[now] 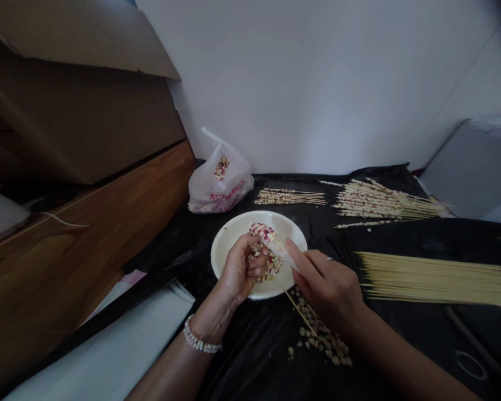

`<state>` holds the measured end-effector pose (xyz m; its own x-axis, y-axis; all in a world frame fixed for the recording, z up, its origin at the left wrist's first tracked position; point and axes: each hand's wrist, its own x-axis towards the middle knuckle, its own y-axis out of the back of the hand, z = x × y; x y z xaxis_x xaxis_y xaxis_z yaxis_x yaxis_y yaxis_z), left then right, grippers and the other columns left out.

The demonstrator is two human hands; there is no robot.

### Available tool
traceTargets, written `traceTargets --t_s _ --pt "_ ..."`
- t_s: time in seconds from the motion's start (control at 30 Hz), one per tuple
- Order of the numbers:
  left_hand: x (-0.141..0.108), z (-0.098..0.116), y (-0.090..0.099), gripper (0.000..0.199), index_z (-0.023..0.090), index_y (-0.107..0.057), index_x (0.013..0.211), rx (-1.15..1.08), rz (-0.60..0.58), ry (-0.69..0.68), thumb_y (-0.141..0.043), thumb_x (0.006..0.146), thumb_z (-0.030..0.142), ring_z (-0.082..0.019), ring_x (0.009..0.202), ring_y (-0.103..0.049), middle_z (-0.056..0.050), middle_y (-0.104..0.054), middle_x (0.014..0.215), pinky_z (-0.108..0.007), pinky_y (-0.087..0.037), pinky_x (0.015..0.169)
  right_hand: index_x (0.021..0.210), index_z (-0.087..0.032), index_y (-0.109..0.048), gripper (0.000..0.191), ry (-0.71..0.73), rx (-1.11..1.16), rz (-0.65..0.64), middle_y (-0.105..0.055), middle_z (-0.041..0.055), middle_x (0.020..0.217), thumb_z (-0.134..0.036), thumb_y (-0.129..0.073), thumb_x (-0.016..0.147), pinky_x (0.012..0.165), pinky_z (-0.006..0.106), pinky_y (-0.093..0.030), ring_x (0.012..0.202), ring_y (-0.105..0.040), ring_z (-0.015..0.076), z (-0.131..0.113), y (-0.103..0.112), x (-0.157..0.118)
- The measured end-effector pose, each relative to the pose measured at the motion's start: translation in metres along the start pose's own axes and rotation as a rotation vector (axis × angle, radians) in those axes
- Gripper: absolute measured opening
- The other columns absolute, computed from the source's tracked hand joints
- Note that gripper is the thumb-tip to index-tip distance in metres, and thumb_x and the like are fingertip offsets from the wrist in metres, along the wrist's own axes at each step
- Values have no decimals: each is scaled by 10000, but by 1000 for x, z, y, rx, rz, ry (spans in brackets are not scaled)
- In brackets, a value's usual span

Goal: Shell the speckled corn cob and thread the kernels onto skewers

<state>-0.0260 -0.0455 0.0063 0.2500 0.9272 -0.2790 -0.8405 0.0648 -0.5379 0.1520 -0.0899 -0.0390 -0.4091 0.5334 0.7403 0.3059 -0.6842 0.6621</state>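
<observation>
A corn cob (pixel 275 244) with white and purple-red kernels at its far end and a stripped, pale near end is tilted over a white bowl (pixel 222 257). My left hand (pixel 245 266) has its fingers curled round the cob's left, kernel-covered side. My right hand (pixel 326 278), with a ring on one finger, grips the stripped lower end. Loose kernels (pixel 271 273) lie in the bowl below the cob, partly hidden by my left hand. One thin stick (pixel 300 313) and a scatter of kernels (pixel 328 342) lie on black plastic near my right wrist.
Behind the bowl stands a tied white plastic bag (pixel 223 186). Skewers threaded with kernels lie in a small bunch (pixel 281 196) and a larger pile (pixel 376 201). Bare skewers (pixel 434 275) are at the right. A wooden board (pixel 142 195) and cardboard box (pixel 79 111) flank the left.
</observation>
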Motion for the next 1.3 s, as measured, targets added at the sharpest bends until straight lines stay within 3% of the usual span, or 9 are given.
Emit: traceTargets --t_s 0.17,0.4,0.57,0.77,0.97,1.13,1.3 --pt "2 0 2 183 165 -464 673 20 10 28 -593 712 289 -10 396 -177 59 -409 557 -159 -90 375 1580 -104 -261 650 12 -15 -11 -672 32 809 -124 -502 977 558 308 -371 612 -540 152 0 0 0" --pt "3 -5 1 153 183 -431 643 82 32 -46 -568 597 131 -11 377 -187 89 -332 501 -150 -99 375 1586 -106 -239 658 -3 44 -15 -669 30 806 -136 -511 988 544 302 -366 602 -554 143 -2 -1 0" --pt "1 -2 2 167 168 -451 669 2 -12 -38 -574 568 116 -1 382 -206 62 -425 552 -141 -114 368 1566 -127 -308 622 -23 37 -6 -671 24 814 -144 -517 980 543 299 -372 600 -549 137 0 -2 -1" --pt "2 2 2 165 159 -484 739 -89 -26 49 -604 721 271 -10 387 -227 20 -501 625 -139 -130 350 1569 -127 -306 652 -19 13 -24 -665 26 821 -151 -530 957 536 295 -380 599 -545 136 2 -2 -1" --pt "4 1 4 144 149 -495 737 -102 -49 59 -583 745 263 -5 385 -219 26 -491 624 -133 -124 349 1560 -108 -319 630 21 -21 -11 -659 24 808 -136 -518 963 555 308 -386 618 -538 147 1 1 0" --pt "5 2 5 129 140 -507 691 -112 -35 82 -572 704 251 -7 389 -215 22 -477 603 -136 -123 340 1500 -81 -426 541 55 -41 12 -655 29 780 -114 -525 969 567 317 -372 617 -529 153 0 2 1" --pt "4 -2 5 103 158 -462 613 -56 4 47 -561 609 131 -6 378 -162 64 -370 503 -134 -120 346 1567 -111 -301 621 15 10 -6 -661 22 790 -126 -509 982 544 305 -356 594 -527 143 -3 1 0"
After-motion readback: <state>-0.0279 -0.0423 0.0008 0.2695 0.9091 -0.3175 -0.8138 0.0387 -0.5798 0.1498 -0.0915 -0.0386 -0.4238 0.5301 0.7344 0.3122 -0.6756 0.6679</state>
